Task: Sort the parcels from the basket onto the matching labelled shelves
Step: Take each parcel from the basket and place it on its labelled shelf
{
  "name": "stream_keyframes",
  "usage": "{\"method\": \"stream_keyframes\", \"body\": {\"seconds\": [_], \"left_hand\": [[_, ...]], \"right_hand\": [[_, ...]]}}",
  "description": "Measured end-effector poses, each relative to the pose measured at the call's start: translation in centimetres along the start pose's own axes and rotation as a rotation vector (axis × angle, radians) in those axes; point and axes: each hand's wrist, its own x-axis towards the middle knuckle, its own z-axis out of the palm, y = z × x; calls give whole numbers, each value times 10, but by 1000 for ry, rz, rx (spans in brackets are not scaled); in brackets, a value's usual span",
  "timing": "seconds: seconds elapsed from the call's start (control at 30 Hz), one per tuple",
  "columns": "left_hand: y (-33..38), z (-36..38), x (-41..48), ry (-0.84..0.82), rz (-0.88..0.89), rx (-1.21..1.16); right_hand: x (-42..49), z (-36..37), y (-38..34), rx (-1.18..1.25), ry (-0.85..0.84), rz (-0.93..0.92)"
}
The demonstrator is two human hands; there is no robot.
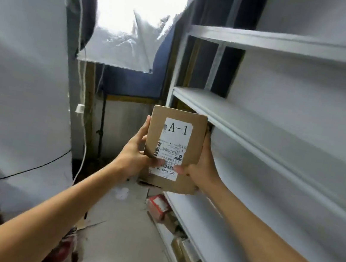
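A brown cardboard parcel (193,138) with a white label reading "A-1" is held up in front of me, label facing the camera. My left hand (136,150) grips its left edge, thumb on the lower label. My right hand (201,165) grips the right edge and lower corner. The parcel hovers just left of the white shelving unit (257,133), level with its middle shelf. No shelf labels can be read. The basket is out of view.
Several brown and red parcels (176,233) lie on the lowest shelf at the bottom right. White sheets hang at the left and a bright covered window is above. Cables (84,139) run down the far wall. Dark clutter sits at the lower left.
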Motion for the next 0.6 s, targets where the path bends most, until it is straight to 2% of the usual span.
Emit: {"method": "stream_keyframes", "body": {"seconds": [0.2,0.3,0.4,0.6], "left_hand": [[13,93,48,-330,92,-76],[22,147,53,-466,151,-68],[35,198,50,-649,207,-157],[61,288,37,-801,259,-244]], "right_hand": [[-42,-88,12,-60,343,70],[-77,-125,11,-89,514,128],[-114,-158,3,-123,661,198],[-174,-214,-16,-187,873,309]]}}
